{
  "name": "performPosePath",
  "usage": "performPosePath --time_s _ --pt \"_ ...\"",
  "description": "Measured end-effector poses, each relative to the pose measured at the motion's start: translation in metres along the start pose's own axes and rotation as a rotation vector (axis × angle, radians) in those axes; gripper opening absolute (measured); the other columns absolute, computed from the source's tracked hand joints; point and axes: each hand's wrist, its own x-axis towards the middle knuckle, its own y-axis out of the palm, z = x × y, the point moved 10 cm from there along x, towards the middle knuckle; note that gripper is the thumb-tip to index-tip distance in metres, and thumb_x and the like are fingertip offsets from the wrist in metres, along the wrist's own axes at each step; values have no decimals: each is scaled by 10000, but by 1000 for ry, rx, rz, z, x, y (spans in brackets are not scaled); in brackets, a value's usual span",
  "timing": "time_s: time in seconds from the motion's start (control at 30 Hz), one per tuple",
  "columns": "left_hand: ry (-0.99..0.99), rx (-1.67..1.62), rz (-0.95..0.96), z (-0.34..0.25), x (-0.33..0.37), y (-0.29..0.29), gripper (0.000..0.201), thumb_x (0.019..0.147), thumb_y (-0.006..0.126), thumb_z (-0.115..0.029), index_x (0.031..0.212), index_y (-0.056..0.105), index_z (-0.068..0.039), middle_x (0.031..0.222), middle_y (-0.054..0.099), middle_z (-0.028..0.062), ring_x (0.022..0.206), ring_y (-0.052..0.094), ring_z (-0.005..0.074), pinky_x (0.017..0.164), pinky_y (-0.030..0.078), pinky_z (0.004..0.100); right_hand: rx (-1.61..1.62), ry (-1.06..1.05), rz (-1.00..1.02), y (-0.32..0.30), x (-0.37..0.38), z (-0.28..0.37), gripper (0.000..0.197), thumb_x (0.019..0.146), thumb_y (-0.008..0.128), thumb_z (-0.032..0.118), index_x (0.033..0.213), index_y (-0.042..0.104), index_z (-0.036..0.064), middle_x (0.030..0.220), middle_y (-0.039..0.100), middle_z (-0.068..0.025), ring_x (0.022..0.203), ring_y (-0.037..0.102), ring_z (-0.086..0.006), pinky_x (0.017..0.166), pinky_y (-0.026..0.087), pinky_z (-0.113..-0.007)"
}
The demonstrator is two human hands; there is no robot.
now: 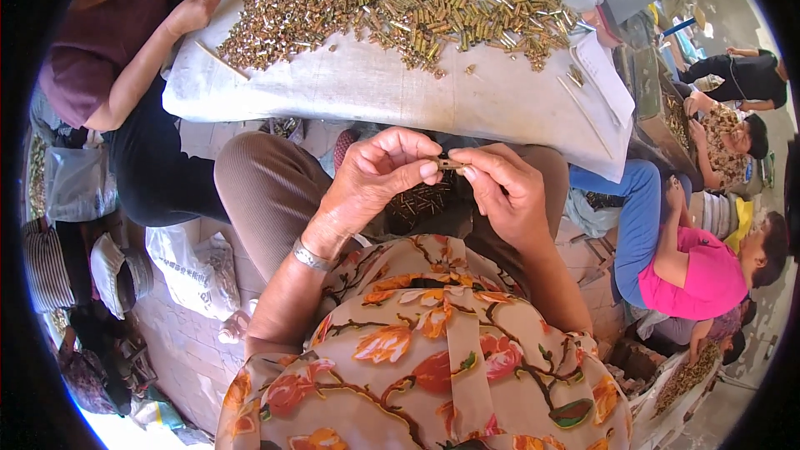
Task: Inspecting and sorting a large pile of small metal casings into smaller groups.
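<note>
My left hand (375,173) and my right hand (507,187) meet in front of my lap. Between their fingertips is a small, narrow brass-coloured metal piece (451,164), pinched from both sides. Its exact kind is too small to make out. Below my hands, between my knees, a dark container (398,223) holds many thin metal pieces (423,200); my hands partly hide it. Just beyond, heaps of small brass-coloured metal parts (442,0) lie on a table with a pale cover (367,87).
A thin stick (222,60) lies at the table's left, another rod (583,113) at its right beside papers (602,75). One person (79,75) works at the left, another in pink (696,279) sits at the right. A white plastic bag (192,271) stands on the brick floor.
</note>
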Motion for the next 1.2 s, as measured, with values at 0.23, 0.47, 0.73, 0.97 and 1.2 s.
performPosePath --time_s 0.23,0.47,0.73,0.97,1.2 --pt "-217 -325 368 20 -10 32 107 843 663 -44 934 641 8 873 657 100 720 675 187 729 580 344 779 412 298 32 -17 -25 197 922 564 77 1060 638 -42 789 587 -20 497 430 -26 416 297 -183" --pt "-240 -240 269 23 6 21 168 857 668 -92 1004 650 -12 864 667 71 623 624 116 594 538 240 1160 619 295 54 -24 -53 250 960 510 254 998 586 19 667 544 -16 428 388 -48 375 269 -197" --pt "294 1229 -454 -35 99 -56 232 764 731 -188 904 633 -31 872 653 115 712 656 245 645 535 353 39 374 -94 -1 101 -136 168 869 585 110 1009 634 31 710 600 -57 615 591 -189 500 458 -318" --pt "267 1520 -540 -30 115 -60 180 771 707 -215 850 626 -74 892 623 109 776 637 317 690 513 416 -849 -177 98 28 154 -117 234 809 602 83 1035 618 23 879 618 -159 782 626 -373 671 509 -435" --pt "454 1302 -472 -36 89 -59 104 815 656 -107 894 623 -49 823 642 116 705 639 274 623 506 357 -877 -129 185 30 146 -120 182 827 595 82 994 560 17 1002 563 -189 801 624 -386 682 513 -469"
